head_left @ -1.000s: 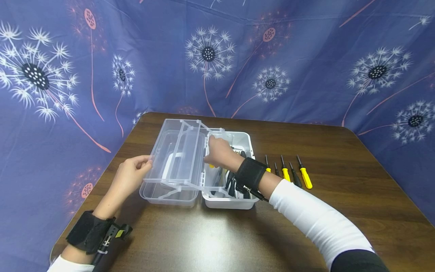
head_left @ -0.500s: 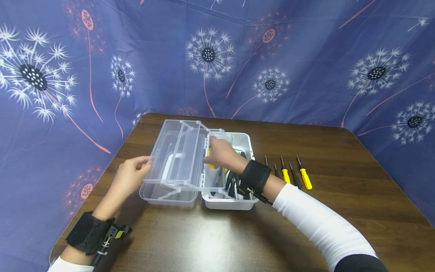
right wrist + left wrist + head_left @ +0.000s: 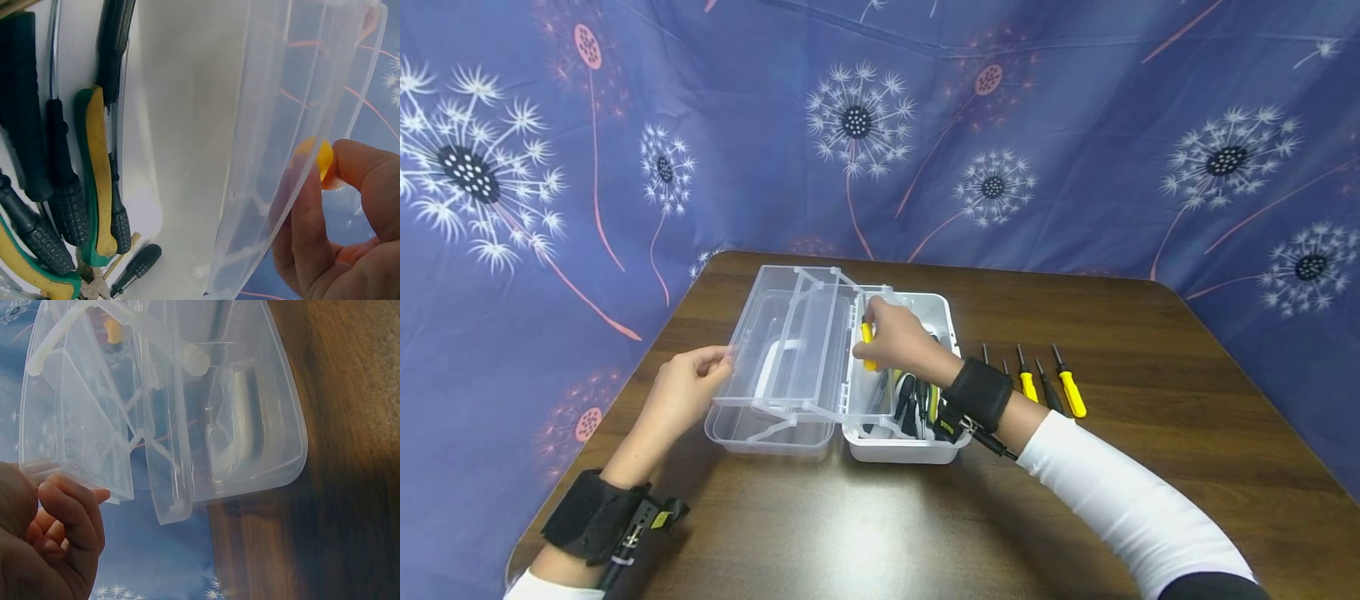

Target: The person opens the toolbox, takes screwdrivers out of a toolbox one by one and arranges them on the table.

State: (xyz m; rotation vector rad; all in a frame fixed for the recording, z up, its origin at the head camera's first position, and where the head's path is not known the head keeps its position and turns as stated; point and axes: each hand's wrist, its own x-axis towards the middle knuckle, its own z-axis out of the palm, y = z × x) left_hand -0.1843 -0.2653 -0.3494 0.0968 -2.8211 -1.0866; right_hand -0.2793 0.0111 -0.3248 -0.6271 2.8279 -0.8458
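Note:
In the head view my left hand [image 3: 688,383] pinches the outer left edge of a clear plastic tiered tray [image 3: 786,354], part of an unfolded toolbox. My right hand [image 3: 901,337] holds a yellow-handled screwdriver [image 3: 868,333] over the right-hand tier, its shaft pointing away from me. In the right wrist view the yellow handle [image 3: 322,156] shows between thumb and fingers, partly behind the clear wall. The white toolbox base [image 3: 904,451] stands under the tiers. Inside it lie several black-handled screwdrivers [image 3: 67,200] and a plier-like tool with yellow-green handles [image 3: 97,175].
The clear lid [image 3: 812,443] lies folded out on the left, with a white carry handle [image 3: 242,419]. Right of the box, several screwdrivers lie in a row, among them a yellow one [image 3: 1071,392] and a black one [image 3: 1051,392]. A dandelion-print cloth [image 3: 925,208] hangs behind the table.
My right hand has drawn slightly back to the right, and more of the yellow screwdriver shows in its fingers. The left hand keeps its pinch on the tray edge.

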